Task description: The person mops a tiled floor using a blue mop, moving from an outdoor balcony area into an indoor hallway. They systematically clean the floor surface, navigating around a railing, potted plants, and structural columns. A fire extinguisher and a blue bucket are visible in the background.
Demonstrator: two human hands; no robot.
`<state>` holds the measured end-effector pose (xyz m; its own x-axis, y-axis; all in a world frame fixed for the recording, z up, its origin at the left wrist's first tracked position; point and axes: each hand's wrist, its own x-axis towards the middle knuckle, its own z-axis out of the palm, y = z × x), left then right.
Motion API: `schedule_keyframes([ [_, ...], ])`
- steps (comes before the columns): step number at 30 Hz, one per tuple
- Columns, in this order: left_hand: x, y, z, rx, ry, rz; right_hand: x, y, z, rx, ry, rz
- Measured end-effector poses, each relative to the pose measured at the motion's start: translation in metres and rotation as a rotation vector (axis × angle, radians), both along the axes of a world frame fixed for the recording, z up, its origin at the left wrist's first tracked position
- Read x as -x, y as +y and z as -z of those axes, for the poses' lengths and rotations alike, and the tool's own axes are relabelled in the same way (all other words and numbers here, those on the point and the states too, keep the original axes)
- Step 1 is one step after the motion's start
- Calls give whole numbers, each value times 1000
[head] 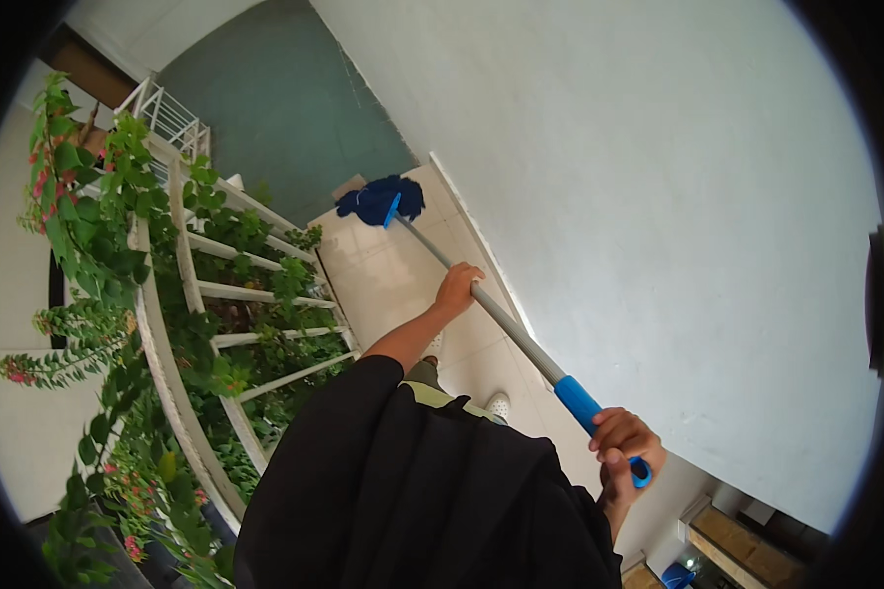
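A mop with a dark blue fringed head [383, 200] lies against the beige tiled floor [368, 272] at the far end of the walkway. From its light blue clamp, a grey ribbed pole [516, 329] runs down to the lower right. My left hand [458, 288] grips the pole partway along, its arm reaching out from a black sleeve. Around the blue end grip [579, 401] my right hand [628, 449] is closed, with the thumb towards me and the hanging loop just past the fingers. My feet in white perforated shoes [498, 405] show partly below the pole.
A white railing [169, 353] with leafy, pink-flowering plants [66, 177] borders the walkway on the left. Along the right runs a pale wall [670, 221] with a low white skirting. Beyond the mop head is a grey-green surface [287, 110]. Brown-topped steps or ledges [744, 545] stand at lower right.
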<state>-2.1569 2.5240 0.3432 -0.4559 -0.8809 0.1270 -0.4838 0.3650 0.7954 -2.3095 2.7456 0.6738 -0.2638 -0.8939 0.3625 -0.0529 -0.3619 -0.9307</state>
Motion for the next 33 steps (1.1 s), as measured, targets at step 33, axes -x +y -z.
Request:
schedule_keyframes([
  [33,214,419,-30,-132,-463,677,268,407,-5,332,-263,125],
])
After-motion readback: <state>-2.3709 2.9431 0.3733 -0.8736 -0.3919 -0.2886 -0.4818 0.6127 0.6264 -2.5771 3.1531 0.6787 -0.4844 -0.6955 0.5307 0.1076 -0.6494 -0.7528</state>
